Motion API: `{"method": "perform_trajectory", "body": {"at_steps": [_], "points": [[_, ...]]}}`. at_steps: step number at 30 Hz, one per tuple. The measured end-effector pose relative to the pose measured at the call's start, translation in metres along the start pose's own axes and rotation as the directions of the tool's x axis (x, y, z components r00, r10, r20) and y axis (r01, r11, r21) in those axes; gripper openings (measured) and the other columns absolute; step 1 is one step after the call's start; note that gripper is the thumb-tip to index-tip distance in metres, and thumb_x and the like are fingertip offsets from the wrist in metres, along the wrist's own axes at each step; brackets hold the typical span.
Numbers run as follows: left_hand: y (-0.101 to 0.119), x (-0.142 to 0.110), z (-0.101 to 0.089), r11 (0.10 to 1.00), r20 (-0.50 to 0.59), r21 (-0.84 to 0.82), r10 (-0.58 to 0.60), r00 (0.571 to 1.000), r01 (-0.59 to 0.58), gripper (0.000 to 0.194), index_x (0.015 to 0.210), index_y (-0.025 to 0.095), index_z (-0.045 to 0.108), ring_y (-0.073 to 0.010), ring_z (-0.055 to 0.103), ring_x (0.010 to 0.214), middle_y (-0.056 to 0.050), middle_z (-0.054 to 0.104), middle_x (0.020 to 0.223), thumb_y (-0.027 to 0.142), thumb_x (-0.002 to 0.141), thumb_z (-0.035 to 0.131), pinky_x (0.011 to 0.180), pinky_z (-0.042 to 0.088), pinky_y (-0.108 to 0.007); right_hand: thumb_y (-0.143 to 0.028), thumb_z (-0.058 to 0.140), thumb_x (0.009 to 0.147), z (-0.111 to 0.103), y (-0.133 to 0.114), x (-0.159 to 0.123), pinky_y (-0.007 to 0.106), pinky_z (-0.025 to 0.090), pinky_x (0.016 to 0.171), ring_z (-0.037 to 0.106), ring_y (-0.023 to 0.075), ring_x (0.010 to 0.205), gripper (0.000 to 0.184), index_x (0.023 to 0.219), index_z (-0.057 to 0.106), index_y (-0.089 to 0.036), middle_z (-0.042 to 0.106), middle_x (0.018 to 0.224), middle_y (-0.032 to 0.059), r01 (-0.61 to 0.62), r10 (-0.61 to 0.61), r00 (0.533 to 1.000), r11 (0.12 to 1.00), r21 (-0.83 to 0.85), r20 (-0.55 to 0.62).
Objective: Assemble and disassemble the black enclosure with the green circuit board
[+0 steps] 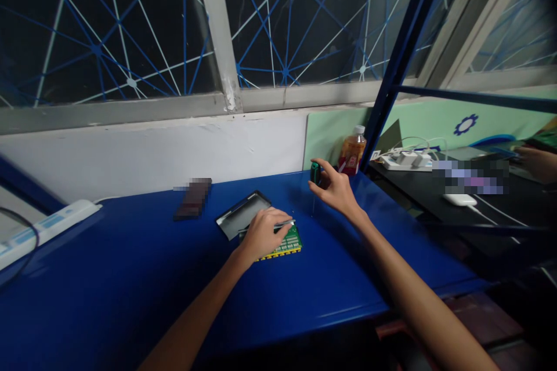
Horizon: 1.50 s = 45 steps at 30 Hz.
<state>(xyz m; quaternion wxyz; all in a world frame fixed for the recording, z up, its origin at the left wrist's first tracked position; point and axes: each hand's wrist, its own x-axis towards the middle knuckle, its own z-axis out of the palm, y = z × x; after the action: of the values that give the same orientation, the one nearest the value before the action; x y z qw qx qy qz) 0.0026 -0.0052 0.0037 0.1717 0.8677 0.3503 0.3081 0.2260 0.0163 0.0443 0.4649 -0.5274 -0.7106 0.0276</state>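
Note:
My left hand (261, 232) is closed and rests on a green circuit board (290, 243) with a yellow edge, lying on the blue table (130, 266). A thin silver tool (285, 224) pokes out from its fingers. My right hand (333, 188) is raised above the table, fingers closed round the dark teal handle of a screwdriver (315, 174), whose thin shaft points down toward the table. A grey metal tin lid or tray (241, 213) lies just behind the board.
A dark flat object (194, 200) lies further left on the table. A white power strip (47, 226) sits at the far left edge. An orange drink bottle (352, 152) stands by a blue frame post (391, 81). Another person's hand (537, 162) is at the neighbouring black desk.

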Motion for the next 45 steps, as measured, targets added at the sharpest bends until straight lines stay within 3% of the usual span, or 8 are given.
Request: {"method": "perform_trajectory", "body": {"at_steps": [7, 11, 16, 20, 34, 45], "points": [[0.001, -0.001, 0.000, 1.000, -0.022, 0.002, 0.018, 1.000, -0.018, 0.019, 0.096, 0.022, 0.074, -0.0225, 0.065, 0.093, -0.004, 0.074, 0.096, 0.025, 0.087, 0.057, 0.083, 0.049, -0.038, -0.025, 0.058, 0.075, 0.000, 0.000, -0.001, 0.025, 0.042, 0.052, 0.048, 0.0113, 0.047, 0.052, 0.127, 0.052, -0.018, 0.055, 0.061, -0.0043, 0.017, -0.017, 1.000, 1.000, 0.023, 0.003], [0.001, 0.000, -0.002, 1.000, -0.035, -0.011, 0.019, 0.999, -0.019, 0.020, 0.098, 0.021, 0.073, -0.0217, 0.065, 0.092, -0.005, 0.074, 0.096, 0.022, 0.087, 0.057, 0.081, 0.050, -0.036, -0.028, 0.060, 0.076, -0.001, -0.001, -0.001, 0.026, 0.045, 0.050, 0.053, 0.0131, 0.048, 0.052, 0.127, 0.051, -0.021, 0.058, 0.064, -0.0034, -0.047, 0.050, 0.999, 0.986, 0.158, -0.016], [0.000, 0.001, -0.002, 1.000, -0.059, -0.014, 0.019, 0.998, -0.020, 0.020, 0.101, 0.022, 0.072, -0.0219, 0.064, 0.093, -0.005, 0.073, 0.097, 0.019, 0.085, 0.060, 0.083, 0.049, -0.037, -0.032, 0.065, 0.075, 0.001, -0.006, 0.001, 0.033, 0.051, 0.047, 0.059, 0.0175, 0.044, 0.057, 0.128, 0.046, -0.023, 0.061, 0.062, -0.0026, -0.145, 0.157, 0.988, 0.865, 0.481, 0.017], [-0.001, 0.001, -0.001, 1.000, -0.075, 0.015, 0.011, 0.997, -0.010, 0.026, 0.104, 0.023, 0.070, -0.0231, 0.061, 0.099, -0.004, 0.070, 0.103, 0.019, 0.079, 0.069, 0.087, 0.048, -0.039, -0.034, 0.069, 0.073, 0.004, -0.013, 0.002, 0.034, 0.052, 0.043, 0.058, 0.0177, 0.042, 0.059, 0.126, 0.045, -0.023, 0.061, 0.061, -0.0029, -0.189, 0.192, 0.980, 0.772, 0.607, 0.061], [-0.001, 0.001, 0.003, 1.000, -0.107, -0.019, 0.015, 0.994, -0.017, 0.010, 0.081, 0.022, 0.075, -0.0219, 0.065, 0.085, -0.003, 0.073, 0.082, 0.031, 0.076, 0.074, 0.075, 0.050, -0.035, -0.032, 0.069, 0.072, 0.010, -0.026, 0.000, 0.030, 0.049, 0.042, 0.057, 0.0146, 0.041, 0.058, 0.123, 0.045, -0.021, 0.058, 0.059, -0.0055, -0.194, 0.196, 0.978, 0.701, 0.687, 0.076], [0.001, 0.002, 0.002, 0.997, -0.129, -0.078, 0.007, 0.992, -0.017, 0.016, 0.075, 0.021, 0.075, -0.0187, 0.065, 0.075, -0.003, 0.073, 0.075, 0.026, 0.085, 0.064, 0.072, 0.051, -0.032, -0.036, 0.066, 0.075, 0.012, -0.027, -0.003, 0.032, 0.051, 0.047, 0.058, 0.0153, 0.045, 0.061, 0.130, 0.041, -0.023, 0.054, 0.059, -0.0065, -0.157, 0.177, 0.984, 0.756, 0.635, 0.033]]}}
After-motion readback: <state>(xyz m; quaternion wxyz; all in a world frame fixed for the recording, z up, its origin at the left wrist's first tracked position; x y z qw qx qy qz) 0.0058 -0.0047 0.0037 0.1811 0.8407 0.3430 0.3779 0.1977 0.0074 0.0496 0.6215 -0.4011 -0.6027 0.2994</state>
